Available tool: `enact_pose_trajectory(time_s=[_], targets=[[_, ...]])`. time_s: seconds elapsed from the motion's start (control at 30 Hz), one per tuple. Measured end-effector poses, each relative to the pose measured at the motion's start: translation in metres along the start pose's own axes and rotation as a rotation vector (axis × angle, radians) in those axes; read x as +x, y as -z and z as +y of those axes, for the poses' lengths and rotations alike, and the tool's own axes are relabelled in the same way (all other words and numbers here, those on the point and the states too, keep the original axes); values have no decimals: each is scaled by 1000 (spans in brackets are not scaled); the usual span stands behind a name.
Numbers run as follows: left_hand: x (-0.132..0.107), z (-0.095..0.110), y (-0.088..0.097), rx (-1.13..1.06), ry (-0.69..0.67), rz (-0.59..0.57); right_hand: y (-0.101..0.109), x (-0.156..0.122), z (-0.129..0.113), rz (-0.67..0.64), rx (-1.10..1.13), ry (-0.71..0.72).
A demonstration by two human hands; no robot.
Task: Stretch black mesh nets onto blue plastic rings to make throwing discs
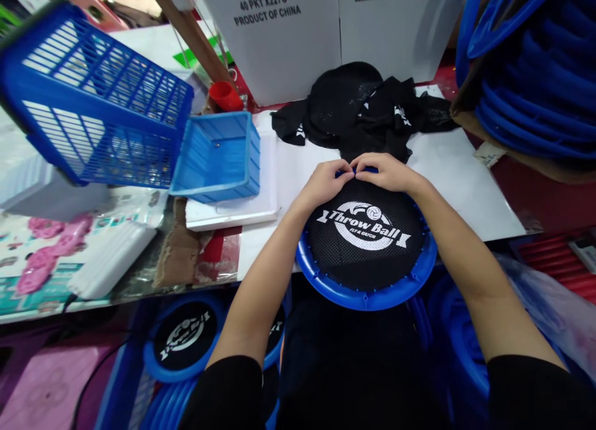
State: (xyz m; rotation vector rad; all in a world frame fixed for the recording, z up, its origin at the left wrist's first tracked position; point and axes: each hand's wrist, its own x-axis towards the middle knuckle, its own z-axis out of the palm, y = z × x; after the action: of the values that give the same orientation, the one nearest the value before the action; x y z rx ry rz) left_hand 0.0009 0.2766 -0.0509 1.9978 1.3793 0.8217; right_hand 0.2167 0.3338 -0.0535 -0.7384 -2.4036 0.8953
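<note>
Both hands together at far rim of blue ring (367, 296), fingertips nearly touching. Left hand (326, 180) and right hand (388, 171) pinched on edge of black mesh (365, 231), pressing it at the top of the ring. Ring propped at bench edge, near side overhanging toward the body, far side on white board (447, 169).

Progress, judged from lie of mesh: stretched flat, logo readable, edge seated along near arc and both sides, small studs showing round the rim. Far section under the fingers hidden, so cannot tell whether hooked there; probably last stretch left on this piece.

Beyond hands, heap of loose black meshes (358, 110), not yet fitted. Stack of bare blue rings (535, 76) upper right. Below bench at left, finished disc (184, 337) with mesh on, more beneath. Blue baskets (139, 120) at left, untouched.
</note>
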Motion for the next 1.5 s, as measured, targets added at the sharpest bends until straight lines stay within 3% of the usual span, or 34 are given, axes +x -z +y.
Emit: enact_pose_trajectory(time_s=[0.27, 0.5, 0.7, 0.9, 1.03, 1.17, 1.33, 1.5], targets=[[2, 2, -3, 51, 83, 30, -6, 7, -5, 64, -30, -111], [1, 7, -3, 76, 119, 53, -6, 10, -3, 39, -107, -139], [1, 8, -3, 76, 135, 50, -1, 9, -1, -16, -28, -161], [-7, 3, 15, -80, 57, 36, 1, 8, -3, 32, -157, -165], [-21, -3, 31, 76, 46, 80, 7, 2, 1, 111, -271, -175], [-29, -6, 32, 179, 28, 9, 22, -10, 0, 26, -292, -176], [-27, -1, 27, 95, -58, -96, 39, -23, -14, -129, -250, -236], [-27, 2, 28, 47, -55, -159, 25, -9, -22, -91, -87, -11]])
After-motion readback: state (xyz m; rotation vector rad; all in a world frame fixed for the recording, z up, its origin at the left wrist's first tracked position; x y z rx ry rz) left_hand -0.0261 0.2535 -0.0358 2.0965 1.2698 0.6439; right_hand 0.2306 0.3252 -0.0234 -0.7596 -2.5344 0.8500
